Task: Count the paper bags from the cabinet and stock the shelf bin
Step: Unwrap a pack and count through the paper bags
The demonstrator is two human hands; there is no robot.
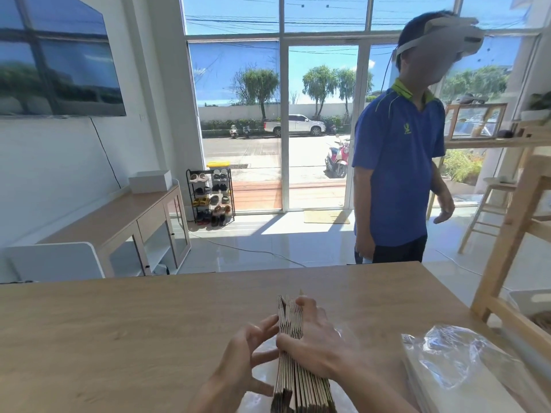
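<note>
The stack of paper bags (293,353) stands on edge on the wooden table (119,323), near its front edge and directly before the wearer. The right hand (313,344) lies over the top and right side of the stack, fingers closed on it; the left hand (250,350) sits against the left face with fingers spread, its tips at the edges of the outermost bags, apparently parting them for the count. Judged from their look, the bags are flat-folded brown paper: light singly, fairly stiff as a pressed bundle, smooth enough to slide against each other and fan out if the squeeze loosens. Best hold is across both broad faces at mid-height, with the lower edges resting on the table. A crumpled clear plastic wrapper (453,356) lies to the right on a white flat item. The tabletop is level, smooth and dry-looking. A wooden shelf frame (507,234) stands at the right edge; the bin itself is not clearly identifiable. A second person (396,174) stands beyond the table, before large windows.
</note>
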